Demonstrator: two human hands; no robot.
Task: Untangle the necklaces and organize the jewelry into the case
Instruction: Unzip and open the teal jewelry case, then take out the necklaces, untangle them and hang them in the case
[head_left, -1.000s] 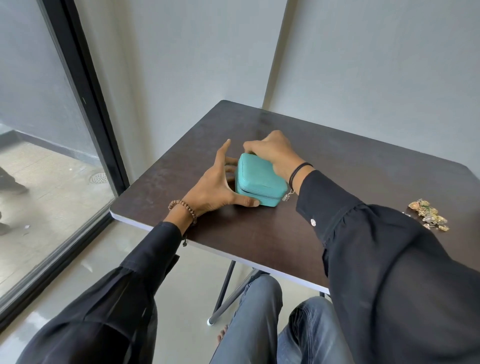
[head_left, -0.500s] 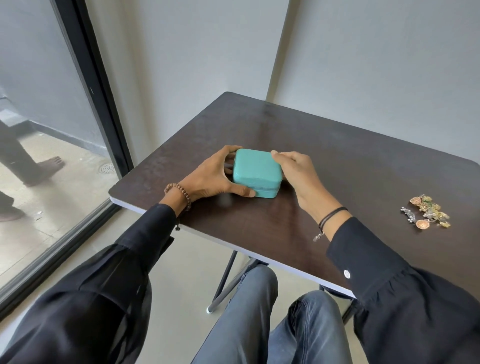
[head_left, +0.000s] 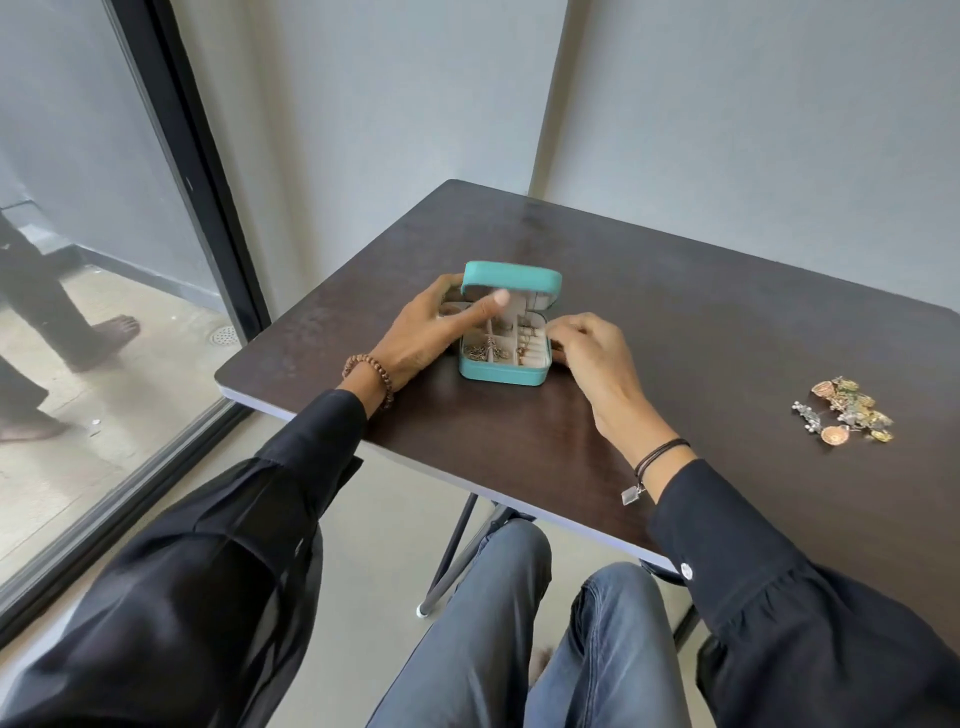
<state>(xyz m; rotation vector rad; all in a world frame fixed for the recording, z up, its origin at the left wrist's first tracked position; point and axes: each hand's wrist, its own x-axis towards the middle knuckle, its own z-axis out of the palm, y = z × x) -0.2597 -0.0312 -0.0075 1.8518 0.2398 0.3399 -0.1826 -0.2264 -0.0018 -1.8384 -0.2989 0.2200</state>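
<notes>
A small teal jewelry case (head_left: 501, 373) sits on the dark table (head_left: 701, 322), left of middle. Its lid (head_left: 511, 274) is raised partway, showing pale compartments with small chains and earrings inside. My left hand (head_left: 423, 340) holds the lid, fingers behind its left end and thumb under its front edge. My right hand (head_left: 597, 358) rests against the right side of the case's base with curled fingers steadying it. A tangled heap of gold and silver jewelry (head_left: 847, 410) lies on the table far to the right, apart from both hands.
The table's near edge (head_left: 519, 506) runs above my knees. A glass door with a black frame (head_left: 197, 171) stands to the left; a person's bare foot (head_left: 111, 332) shows beyond it. Grey walls close off the back.
The case was closed between my hands; now my left hand has lifted the lid open, and my right hand has settled against the base's right side.
</notes>
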